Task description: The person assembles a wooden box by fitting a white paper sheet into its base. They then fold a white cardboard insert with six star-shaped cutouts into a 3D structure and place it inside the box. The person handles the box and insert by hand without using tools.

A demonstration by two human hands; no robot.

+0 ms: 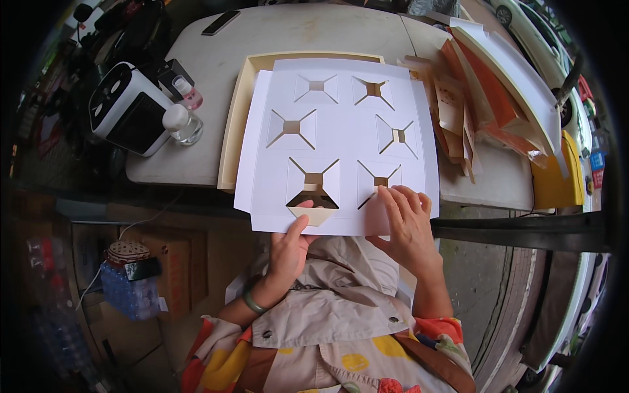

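A white cardboard insert [341, 124] with several square cutouts, each slit from its corners into triangular flaps, lies tilted over a shallow cream box [230, 144]. My left hand [288, 247] grips its near edge, thumb on top against a cream-backed flap [316, 215] folded out toward me at the near-left cutout. The left fingers are mostly hidden under the sheet. At the near-right cutout, my right hand [414, 229] has its bent fingers on the flap, with the thumb by the near edge. That cutout's near flap is partly covered by the fingers.
Left on the pale table [196, 59] stand a white and black appliance [134, 108], a clear bottle [183, 126] and a pink spray bottle [189, 93]. A phone [221, 23] lies at the back. Folded orange and white cardboard [485, 92] is piled at the right.
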